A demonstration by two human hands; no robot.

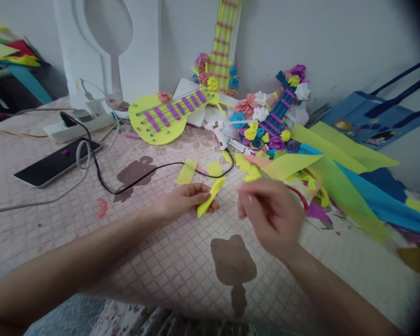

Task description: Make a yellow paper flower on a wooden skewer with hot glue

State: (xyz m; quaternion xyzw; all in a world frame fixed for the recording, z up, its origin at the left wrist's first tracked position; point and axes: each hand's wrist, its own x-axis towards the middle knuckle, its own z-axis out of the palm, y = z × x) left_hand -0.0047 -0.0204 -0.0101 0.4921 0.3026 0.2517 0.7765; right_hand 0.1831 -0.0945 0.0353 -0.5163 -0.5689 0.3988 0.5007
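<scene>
My left hand (192, 199) pinches a folded yellow paper strip (211, 198) between thumb and fingers, above the table. To its right, my right hand (271, 212) is raised with its fingers curled in; slight blur hides whether anything is between the fingertips. Behind that hand lie scissors with a red handle (303, 198), partly covered by it. Cut yellow paper pieces (186, 171) are on the table just past my left hand. A white glue gun (221, 134) with a black cord stands beyond them.
A yellow paper guitar (161, 119) and a blue flower-trimmed one (280, 109) are at the back. Yellow and blue paper sheets (350, 186) pile up at right. A phone (58, 163), a power strip (79, 126) and loose cords occupy the left. A blue bag (371, 116) leans behind.
</scene>
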